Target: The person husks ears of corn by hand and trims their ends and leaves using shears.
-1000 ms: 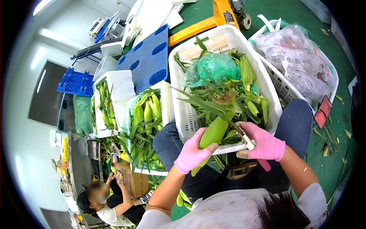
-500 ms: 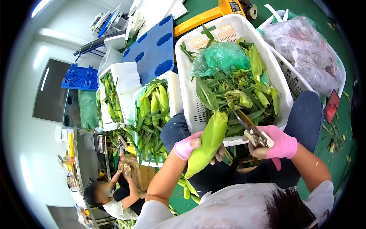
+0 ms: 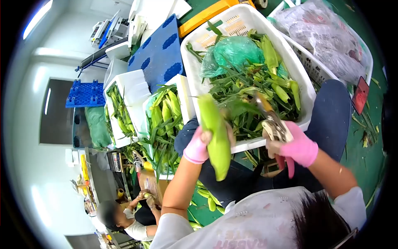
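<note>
An ear of corn in its green husk (image 3: 214,139) stands nearly upright in my left hand (image 3: 203,145), which wears a pink glove and has its fingers wrapped round the husk. My right hand (image 3: 290,145), gloved the same way, is closed on pruning shears (image 3: 275,124) with pink-red handles; their blades point up over the basket. Below and beyond both hands is a white plastic basket (image 3: 304,95) full of leaves and husks, with a green plastic bag (image 3: 238,52) on top. A blurred leaf hangs between the corn and the shears.
Left of the basket are foam boxes of corn (image 3: 188,99) and a blue pallet (image 3: 155,54). A white crate of clear bags (image 3: 319,37) and a red phone (image 3: 360,95) are at the right. Another person (image 3: 139,226) holds corn at the lower left. Corn lies on the floor.
The corn in my left hand has swung more upright and turned round, away from the shears. My right hand has shifted slightly up and left with the shears. The whole view has shifted a little.
</note>
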Demonstrator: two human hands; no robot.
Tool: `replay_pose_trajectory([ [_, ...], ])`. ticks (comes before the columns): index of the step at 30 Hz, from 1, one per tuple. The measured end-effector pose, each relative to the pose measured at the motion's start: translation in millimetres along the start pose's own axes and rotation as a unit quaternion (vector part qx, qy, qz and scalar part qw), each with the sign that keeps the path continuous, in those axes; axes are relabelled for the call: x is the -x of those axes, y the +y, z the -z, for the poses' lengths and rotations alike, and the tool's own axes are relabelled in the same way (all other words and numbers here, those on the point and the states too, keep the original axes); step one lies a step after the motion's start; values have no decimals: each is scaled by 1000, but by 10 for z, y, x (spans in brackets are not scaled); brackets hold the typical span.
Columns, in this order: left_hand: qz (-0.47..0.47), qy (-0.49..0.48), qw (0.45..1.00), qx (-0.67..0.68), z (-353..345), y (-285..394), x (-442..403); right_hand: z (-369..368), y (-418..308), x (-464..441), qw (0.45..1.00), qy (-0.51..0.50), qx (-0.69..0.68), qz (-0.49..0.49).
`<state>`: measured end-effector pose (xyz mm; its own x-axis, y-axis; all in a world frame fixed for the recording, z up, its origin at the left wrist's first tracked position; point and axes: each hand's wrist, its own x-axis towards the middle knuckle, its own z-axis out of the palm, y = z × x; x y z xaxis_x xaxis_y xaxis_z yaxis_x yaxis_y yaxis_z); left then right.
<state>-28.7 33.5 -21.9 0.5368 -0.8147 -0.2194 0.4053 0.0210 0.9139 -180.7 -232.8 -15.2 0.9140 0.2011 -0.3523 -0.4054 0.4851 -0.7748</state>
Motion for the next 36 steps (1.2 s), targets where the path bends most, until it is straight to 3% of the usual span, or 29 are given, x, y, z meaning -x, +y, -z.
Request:
replay_pose_trajectory([
  [2, -117, 118, 986, -4, -74, 129, -101, -57, 229, 65, 999, -39, 1, 30],
  [4, -215, 190, 958, 16, -100, 180, -188, -199, 425, 150, 992, -58, -109, -14],
  [6, -252, 258, 928, 91, -133, 97, -238, -318, 585, 127, 989, -41, -135, -43],
  [8, -283, 301, 899, 146, -322, 68, -308, -331, 658, 20, 995, -20, -71, -70],
  [10, -295, 317, 888, 153, -492, -69, -311, -312, 753, -151, 999, -25, -45, -10],
  [14, -324, 380, 848, 180, -719, -425, -332, -234, 559, -428, 958, 140, 179, 172],
  [17, -351, 397, 826, 192, -722, -473, -320, -227, 621, -575, 949, 135, 200, 203],
  [19, -310, 381, 841, 228, -691, -430, -266, -243, 653, -608, 917, 161, 257, 258],
  [22, -209, 334, 843, 366, -480, -339, -196, -289, 573, -424, 916, 91, 346, 180],
  [23, -193, 178, 818, 512, -332, -391, -190, -312, 587, -336, 938, -46, 317, 131],
  [24, -160, 128, 791, 576, -248, -381, -188, -335, 601, -243, 940, -176, 285, 66],
  [25, -121, 84, 758, 635, -166, -371, -189, -440, 533, -159, 948, -244, 194, 61],
  [26, -151, -30, 802, 577, -143, -446, -181, -391, 513, -103, 945, -307, 84, -76],
  [27, -161, -87, 779, 599, -140, -426, -116, -336, 586, -103, 938, -336, -66, -59],
  [29, -150, 123, 876, 442, -384, -261, 125, -223, 734, -104, 827, -412, -376, -69],
  [31, -87, 200, 843, 492, -486, -178, 244, -138, 419, -167, 963, -236, -130, -2],
  [33, -22, 207, 795, 569, -510, -258, 354, 52, 411, -366, 993, -63, -27, 92],
  [35, -29, 1, 844, 535, -230, -788, 649, -49, 91, -736, 973, -87, -189, 100],
  [36, -46, 28, 898, 436, -255, -750, 843, -127, -73, -853, 965, -111, -219, 89],
])
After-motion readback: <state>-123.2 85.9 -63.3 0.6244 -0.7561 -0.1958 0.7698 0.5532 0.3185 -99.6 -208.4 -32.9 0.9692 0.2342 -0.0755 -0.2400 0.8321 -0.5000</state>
